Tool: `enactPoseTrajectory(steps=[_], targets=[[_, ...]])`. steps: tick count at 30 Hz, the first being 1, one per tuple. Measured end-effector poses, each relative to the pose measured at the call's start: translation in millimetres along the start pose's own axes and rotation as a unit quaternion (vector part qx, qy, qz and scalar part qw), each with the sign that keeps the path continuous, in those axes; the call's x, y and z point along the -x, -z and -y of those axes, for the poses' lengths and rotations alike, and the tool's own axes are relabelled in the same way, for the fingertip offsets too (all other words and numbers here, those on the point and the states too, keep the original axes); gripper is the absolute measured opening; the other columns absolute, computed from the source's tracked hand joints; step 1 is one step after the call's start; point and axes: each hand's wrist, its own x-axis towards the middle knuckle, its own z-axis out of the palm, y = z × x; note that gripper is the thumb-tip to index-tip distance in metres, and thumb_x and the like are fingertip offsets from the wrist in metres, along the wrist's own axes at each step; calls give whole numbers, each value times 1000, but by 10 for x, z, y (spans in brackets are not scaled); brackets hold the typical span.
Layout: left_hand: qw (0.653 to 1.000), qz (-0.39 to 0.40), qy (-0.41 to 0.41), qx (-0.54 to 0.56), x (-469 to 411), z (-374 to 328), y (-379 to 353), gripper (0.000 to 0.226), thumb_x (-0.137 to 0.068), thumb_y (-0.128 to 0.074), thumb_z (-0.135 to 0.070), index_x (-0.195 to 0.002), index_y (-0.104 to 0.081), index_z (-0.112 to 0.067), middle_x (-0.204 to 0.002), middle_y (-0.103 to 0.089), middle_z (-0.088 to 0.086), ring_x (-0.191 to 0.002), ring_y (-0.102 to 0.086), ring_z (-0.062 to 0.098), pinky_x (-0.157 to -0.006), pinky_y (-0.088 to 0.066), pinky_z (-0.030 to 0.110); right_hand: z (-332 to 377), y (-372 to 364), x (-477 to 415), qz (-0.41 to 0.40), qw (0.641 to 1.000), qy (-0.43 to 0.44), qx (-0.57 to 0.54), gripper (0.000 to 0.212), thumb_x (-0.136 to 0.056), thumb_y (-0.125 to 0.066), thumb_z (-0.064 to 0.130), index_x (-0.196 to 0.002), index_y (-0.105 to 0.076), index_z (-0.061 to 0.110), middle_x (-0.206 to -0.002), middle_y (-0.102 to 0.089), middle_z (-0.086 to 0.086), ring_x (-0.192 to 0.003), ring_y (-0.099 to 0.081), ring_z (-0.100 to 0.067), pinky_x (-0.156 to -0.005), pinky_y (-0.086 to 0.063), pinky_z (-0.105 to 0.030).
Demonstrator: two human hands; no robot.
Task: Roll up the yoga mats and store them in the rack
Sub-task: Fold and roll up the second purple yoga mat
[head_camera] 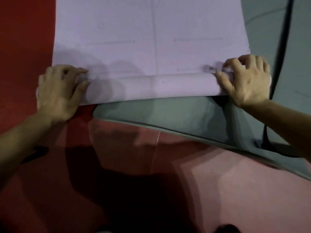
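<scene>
at the far left lies a red mat (25,39), flat on the floor, its surface running under the left edge of the lilac mat (148,31). the left hand (58,91) rests palm down on the left end of the roll (151,86), fingers curved over the top and pressing it, the thumb laid along the near side; the wrist and forearm come in from the lower left corner. the lilac mat is partly rolled: a short tube lies crosswise between both hands, and the unrolled length stretches away toward the top of the view, with faint printed lines on it. below the roll, a grey-green mat (168,115) lies flat and askew, its near edge slanting down toward the right, and the roll sits on top of it. nearer the camera the pink floor (235,190) shows, with a dark shadow across its middle. the right hand (247,81) grips the right end of the roll, fingers bent and hooked over the top, the thumb against the near side. a dark strap (284,47) runs down the grey-green mat at the far right, beside the right forearm. whether a rack is close by cannot be told.
</scene>
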Motion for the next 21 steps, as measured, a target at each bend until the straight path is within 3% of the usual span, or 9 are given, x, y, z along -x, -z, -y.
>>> enactPoseTrajectory(steps=[4,6,8,10,13,17,21], targets=[[998,-31,44,-43,-9,-77,-29,47,-106,-43,-48,-99,-66,-8,-97,-60,18,-89,-53,41,-71,-36,48,168,47,40,-18,996,-80,-27,57,-103,-43,64,-103,-69,14,-101,-65,-21,-95,-57,-44,-88,-38,-48],[994,-86,46,-38,94,-132,-49,47,-107,-47,-44,-92,-70,-6,-89,-65,18,-80,-56,41,-64,-36,46,148,51,86,-31,996,-67,-48,55,-105,-42,62,-102,-71,15,-100,-68,-19,-93,-60,-42,-92,-41,-49],[991,-133,19,-15,234,-152,-71,40,-108,-50,-36,-101,-74,-5,-99,-72,18,-86,-64,40,-73,-43,47,42,36,180,-15,998,-14,-61,55,-103,-43,63,-115,-69,16,-113,-69,-16,-105,-61,-40,-107,-36,-55],[990,-136,-28,4,381,-137,-118,36,-105,-55,-31,-122,-70,-2,-120,-71,19,-109,-66,39,-96,-44,48,-61,16,296,28,997,37,-61,70,-93,-49,71,-135,-62,17,-133,-64,-11,-125,-56,-35,-117,-24,-58],[995,-82,-47,11,440,-82,-136,58,-99,-61,-45,-141,-58,-5,-140,-61,16,-133,-54,37,-116,-34,50,-95,-10,303,67,995,57,-50,89,-83,-50,82,-146,-51,20,-142,-57,-8,-134,-49,-35,-119,-21,-58],[999,-18,-29,-17,231,7,-130,82,-88,-55,-72,-144,-54,-12,-139,-62,10,-129,-55,33,-112,-35,50,-47,67,88,96,993,49,-40,89,-79,-44,88,-139,-54,23,-127,-65,-11,-120,-57,-39,-108,-36,-55],[999,17,-11,-38,93,31,-51,87,-85,-44,-83,-140,-58,-17,-129,-68,9,-114,-63,35,-97,-45,49,-53,147,-46,107,992,59,-27,85,-79,-36,91,-128,-58,25,-115,-69,-11,-108,-63,-40,-97,-45,-51]])
